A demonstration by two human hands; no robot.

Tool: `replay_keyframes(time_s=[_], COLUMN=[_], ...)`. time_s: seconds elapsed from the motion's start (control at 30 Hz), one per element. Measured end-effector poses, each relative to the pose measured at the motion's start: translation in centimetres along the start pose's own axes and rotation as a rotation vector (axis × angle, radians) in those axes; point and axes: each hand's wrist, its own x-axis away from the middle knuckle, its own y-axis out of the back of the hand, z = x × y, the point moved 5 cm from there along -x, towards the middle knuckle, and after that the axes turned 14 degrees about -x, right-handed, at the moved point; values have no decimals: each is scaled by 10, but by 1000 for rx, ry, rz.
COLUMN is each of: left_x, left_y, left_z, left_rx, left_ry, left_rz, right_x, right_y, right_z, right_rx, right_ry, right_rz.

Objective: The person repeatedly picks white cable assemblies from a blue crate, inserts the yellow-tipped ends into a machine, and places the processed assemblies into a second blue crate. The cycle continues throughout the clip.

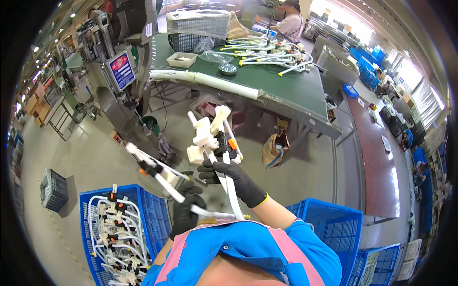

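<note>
My left hand (184,209), in a black glove, is closed around a white hose assembly (168,185) with a black fitting and an orange tab. Its far end points up and left, and the lower part of the tube bends right toward my chest. My gloved right hand (241,182) grips several white hose assemblies (230,188) in front of my body. Blocky cream plastic fittings (204,133), a black connector and an orange tab stand above that hand. Part of my right fingers is hidden behind the tubes.
A blue crate (155,214) full of similar hoses stands at lower left, another blue crate (334,221) at right. Ahead is a green-topped table (286,90) bearing a hose pile (272,50), a grey crate (198,35) and a tray (182,59). A machine (112,71) stands left of it.
</note>
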Motion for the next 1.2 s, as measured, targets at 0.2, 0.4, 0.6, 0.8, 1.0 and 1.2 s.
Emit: replay_keyframes(time_s=[0.2,0.4,0.6,0.8,1.0,1.2], left_x=[-57,-88,-105,-119,-104,-85], left_y=[-34,-15,-5,-10,-10,-8], left_z=[24,23,61,96,113,123], left_rx=[222,-47,47,180,231,196], left_ry=[528,349,176,-138,-455,-516], left_rz=[29,-21,-219,-383,-468,-547], right_x=[-49,-72,-53,-75,-74,-91], right_y=[16,45,94,125,134,155], right_z=[13,24,59,104,137,127], right_rx=[340,770,313,388,1016,1394], right_ry=[-60,14,-443,-692,-527,-313], right_rz=[-54,149,439,467,789,789])
